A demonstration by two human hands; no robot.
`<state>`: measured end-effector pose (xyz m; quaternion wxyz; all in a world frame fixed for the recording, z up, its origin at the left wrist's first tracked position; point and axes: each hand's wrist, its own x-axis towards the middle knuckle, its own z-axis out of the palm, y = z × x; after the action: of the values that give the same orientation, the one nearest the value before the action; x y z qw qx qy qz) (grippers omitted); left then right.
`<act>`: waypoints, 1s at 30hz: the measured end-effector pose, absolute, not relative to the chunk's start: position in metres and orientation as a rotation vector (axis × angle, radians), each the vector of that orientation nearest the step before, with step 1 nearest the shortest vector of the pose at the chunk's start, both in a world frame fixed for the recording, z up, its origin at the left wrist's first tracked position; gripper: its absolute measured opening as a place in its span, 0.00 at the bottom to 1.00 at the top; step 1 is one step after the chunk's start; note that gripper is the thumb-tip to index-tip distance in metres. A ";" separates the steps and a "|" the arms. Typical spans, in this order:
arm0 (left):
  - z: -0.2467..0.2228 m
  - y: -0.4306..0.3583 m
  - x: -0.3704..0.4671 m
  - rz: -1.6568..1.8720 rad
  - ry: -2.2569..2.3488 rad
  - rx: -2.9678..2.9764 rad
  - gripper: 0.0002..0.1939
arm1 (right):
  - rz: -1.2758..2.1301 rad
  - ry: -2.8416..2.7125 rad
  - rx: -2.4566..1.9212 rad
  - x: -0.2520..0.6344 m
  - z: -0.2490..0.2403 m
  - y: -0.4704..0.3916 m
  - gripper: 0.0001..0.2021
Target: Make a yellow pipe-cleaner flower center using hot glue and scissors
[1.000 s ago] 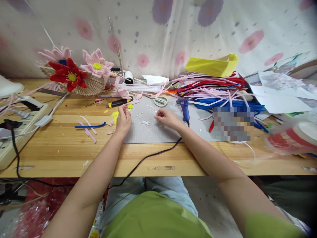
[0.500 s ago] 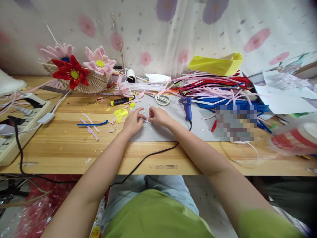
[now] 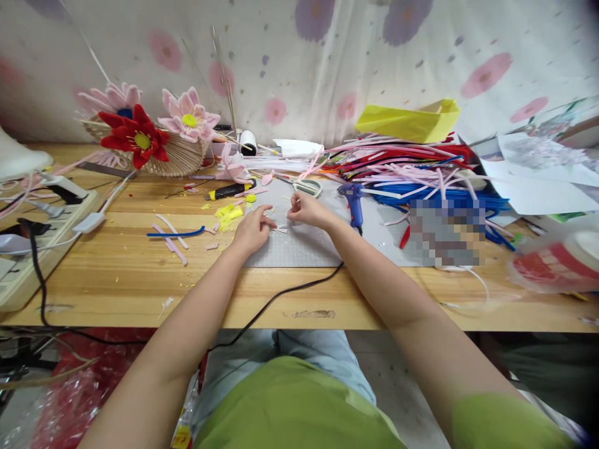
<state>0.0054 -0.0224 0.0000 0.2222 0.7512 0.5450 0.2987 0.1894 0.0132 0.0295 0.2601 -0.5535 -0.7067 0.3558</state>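
Fingers (image 3: 294,214) pinched, contents unclear, the right hand (image 3: 309,210) has withdrawn from the loosely spread left hand (image 3: 251,231).

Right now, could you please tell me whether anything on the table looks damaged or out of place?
Yes: the table has a worn-looking patch near its front edge, unlike the smooth surface around it. Yellow scraps lie loose beside the mat, and a black cord trails over the edge.

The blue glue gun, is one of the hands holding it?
No, the glue gun lies on the gray mat, apart from both the left hand and the right hand.
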 end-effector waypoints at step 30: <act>0.002 -0.023 0.006 0.977 1.424 2.189 0.22 | 1.546 -1.645 -1.209 0.177 0.039 0.005 0.15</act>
<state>0.0057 -0.0233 0.0021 0.1757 0.7728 0.5028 0.3450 0.1767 0.0054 0.0394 0.2862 -0.4524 -0.6156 0.5783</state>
